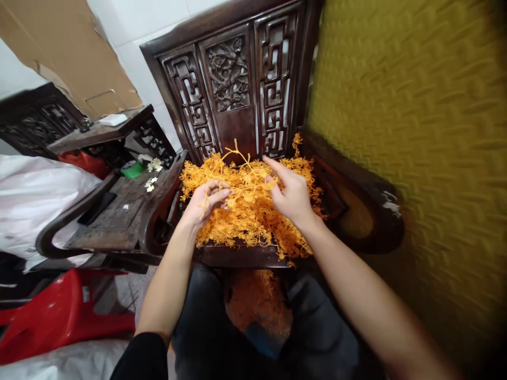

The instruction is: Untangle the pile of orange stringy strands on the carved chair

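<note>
A heap of orange branching plastic-looking sprigs (253,216) fills the seat of a dark carved wooden chair. Above its left part, my left hand (208,203) is closed in a pinch, with a thin orange sprig (236,152) between thumb and fingers. The sprig's bare forked stems reach up and across towards the right. My right hand (292,194) has its index finger stretched out and its thumb bent by the sprig's other end, where a bit of orange shows between the fingers. The heap behind makes the exact grip hard to see.
The carved chair back (233,119) rises behind the heap. A yellow textured sheet (412,105) stands close on the right. To the left are another wooden chair with pale flower pieces (150,183), a green item (132,169), a white sack (39,198) and a red plastic stool (59,316).
</note>
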### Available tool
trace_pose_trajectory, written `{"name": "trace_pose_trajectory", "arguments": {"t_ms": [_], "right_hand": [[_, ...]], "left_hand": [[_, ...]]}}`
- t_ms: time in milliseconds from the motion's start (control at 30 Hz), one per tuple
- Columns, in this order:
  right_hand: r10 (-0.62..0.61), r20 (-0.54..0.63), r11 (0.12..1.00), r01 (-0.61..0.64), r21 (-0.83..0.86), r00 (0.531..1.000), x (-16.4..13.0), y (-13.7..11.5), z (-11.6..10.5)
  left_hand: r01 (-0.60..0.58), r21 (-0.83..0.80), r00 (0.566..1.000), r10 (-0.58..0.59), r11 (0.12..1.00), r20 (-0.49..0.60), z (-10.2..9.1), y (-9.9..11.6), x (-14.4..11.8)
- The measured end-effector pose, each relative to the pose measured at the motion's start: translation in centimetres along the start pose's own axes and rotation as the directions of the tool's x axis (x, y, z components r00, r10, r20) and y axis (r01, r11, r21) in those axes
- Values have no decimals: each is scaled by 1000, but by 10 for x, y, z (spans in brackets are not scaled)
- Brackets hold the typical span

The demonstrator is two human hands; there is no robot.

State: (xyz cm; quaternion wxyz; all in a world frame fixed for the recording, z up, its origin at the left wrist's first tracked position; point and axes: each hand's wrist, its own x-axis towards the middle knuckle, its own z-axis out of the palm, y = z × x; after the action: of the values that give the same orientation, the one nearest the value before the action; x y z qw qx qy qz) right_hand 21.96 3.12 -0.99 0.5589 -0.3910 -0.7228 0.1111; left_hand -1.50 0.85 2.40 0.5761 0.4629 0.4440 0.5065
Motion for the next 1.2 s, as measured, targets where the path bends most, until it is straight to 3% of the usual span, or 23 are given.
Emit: {"name": "trace_pose_trajectory", "arguments": {"t_ms": [100,167,233,300,367,433,567,733,900,1000,1100,1133,1200], "right_hand": [[225,-56,974,-225,16,973,3,11,1],[417,-78,901,-401,164,905,6,15,1],[596,-49,745,-529,407,802,9,14,-1],[707,21,542,-560,627,707,12,8,-2],[744,115,371,-551,748,658,13,2,-3],[733,223,262,-570,779,642,11,-5,-1],[633,430,180,-663,726,643,3,-21,14],[498,557,284,-732,619,664,-7,-45,34],[547,411,430,-666,610,729,-13,-49,42],[491,357,640,-607,471,795,-12,-41,38],[276,294,940,-320,114,915,-7,-33,30],[194,280,980,-197,-17,940,-5,-30,28],[88,280,973,-22,-230,956,0,-25,25]], "left_hand": [[15,-59,1000,-15,998,-2,-4,-3,-1],[24,-95,1000,-25,995,-8,-5,-5,-3],[28,-146,999,-32,989,-26,-4,-6,-4],[19,-204,998,-31,979,-57,-3,-7,-4],[-4,-269,995,-23,963,-95,-2,-7,-4],[-30,-344,991,-19,938,-136,0,-7,-3],[-44,-466,984,-42,884,-172,4,-8,-2],[-2,-483,985,-80,876,-150,18,-15,-6],[-27,-417,980,-58,909,-190,25,-14,-11],[-100,-459,962,-32,883,-270,19,-4,-12],[-81,-483,953,-73,872,-293,12,3,-13],[-68,-481,951,-90,874,-297,11,4,-12],[-53,-475,944,-110,879,-310,11,3,-10]]}}
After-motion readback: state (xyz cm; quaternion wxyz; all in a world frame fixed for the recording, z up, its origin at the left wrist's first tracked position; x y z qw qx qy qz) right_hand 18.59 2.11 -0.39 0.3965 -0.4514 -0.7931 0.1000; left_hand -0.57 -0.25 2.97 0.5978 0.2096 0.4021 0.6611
